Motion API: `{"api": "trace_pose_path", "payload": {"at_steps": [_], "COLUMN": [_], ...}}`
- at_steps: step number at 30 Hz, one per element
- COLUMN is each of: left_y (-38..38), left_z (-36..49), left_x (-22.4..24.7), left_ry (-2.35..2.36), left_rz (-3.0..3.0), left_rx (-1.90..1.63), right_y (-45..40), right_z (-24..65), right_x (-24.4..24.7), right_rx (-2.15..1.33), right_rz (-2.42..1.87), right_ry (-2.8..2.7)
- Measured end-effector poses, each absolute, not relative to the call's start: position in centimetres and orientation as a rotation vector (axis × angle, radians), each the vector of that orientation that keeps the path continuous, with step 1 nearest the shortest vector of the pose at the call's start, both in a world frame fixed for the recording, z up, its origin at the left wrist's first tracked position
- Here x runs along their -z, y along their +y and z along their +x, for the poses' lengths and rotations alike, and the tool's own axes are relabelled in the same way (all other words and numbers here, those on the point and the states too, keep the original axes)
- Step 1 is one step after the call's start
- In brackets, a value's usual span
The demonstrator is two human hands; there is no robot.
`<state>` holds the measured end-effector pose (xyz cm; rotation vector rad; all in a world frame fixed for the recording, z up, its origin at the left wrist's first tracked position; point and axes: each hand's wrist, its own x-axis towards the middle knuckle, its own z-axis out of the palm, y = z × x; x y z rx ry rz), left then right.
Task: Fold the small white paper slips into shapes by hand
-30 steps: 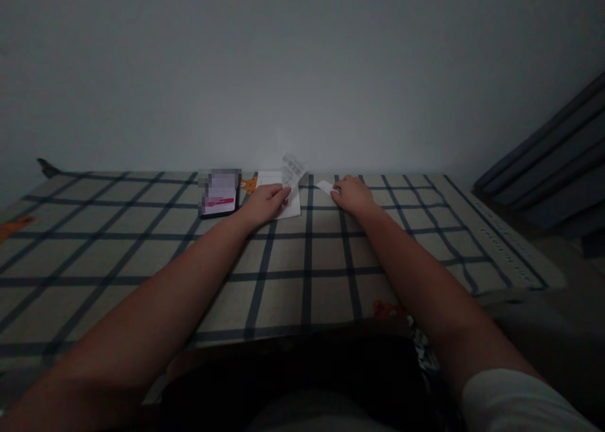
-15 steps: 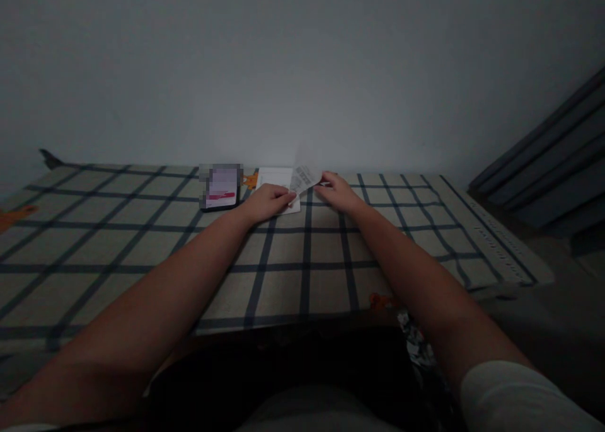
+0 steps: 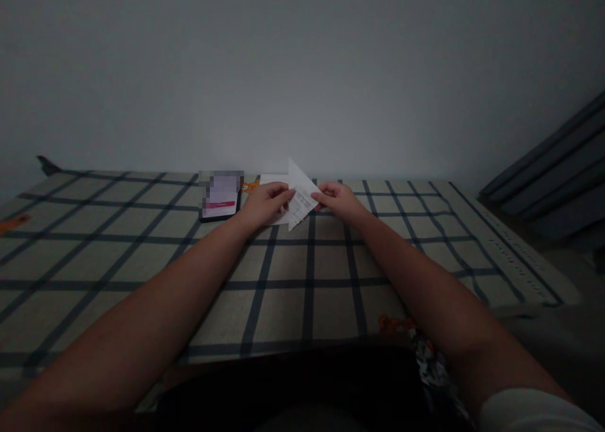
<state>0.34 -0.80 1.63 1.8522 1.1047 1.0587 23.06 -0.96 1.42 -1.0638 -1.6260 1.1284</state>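
Both hands hold a white sheet of paper folded into a triangle (image 3: 301, 199), with some dark print on its near face. My left hand (image 3: 269, 203) pinches its left edge between thumb and fingers. At the right corner, the thumb and fingers of my right hand (image 3: 338, 199) are closed on it. The paper is raised a little above the tablecloth, one point upward. Behind it and my left hand lies a flat white sheet (image 3: 274, 178), mostly covered.
A tablet or large phone (image 3: 222, 196) with a lit, partly blurred screen lies left of my hands. The checked tablecloth (image 3: 283, 281) covers the table, which meets a plain wall (image 3: 302, 73). A dark, ridged hanging (image 3: 558, 161) is at the right.
The folded paper has turned from lying slanted between my hands to standing as a clear triangle facing me. My right hand has shifted slightly down, and the view has tilted a little.
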Motion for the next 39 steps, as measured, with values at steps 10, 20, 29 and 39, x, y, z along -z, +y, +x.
{"api": "trace_pose_path", "payload": {"at_steps": [10,20,29,39], "left_y": [0.0,-0.6,-0.4,-0.6], "left_z": [0.6,0.9,1.1,1.5], "left_x": [-0.7,-1.6,-1.2,-0.7], "left_ry": [1.174,1.205,1.156,1.062], "left_rz": [1.769,1.593,1.531,1.465], "left_rx": [-1.13,-1.147,-1.221,-1.087], "right_y": [0.1,0.2,0.4,0.4], "right_z": [23.5,23.6,23.5,23.9], "right_x": [-0.7,-0.9,-1.1,-0.6], "right_rx": [-1.154,-1.228,-1.25,-1.116], "right_rz": [-1.098,-1.097,-1.144,-1.001], "right_ry": [-1.665,-1.528,-1.436,-1.755]}}
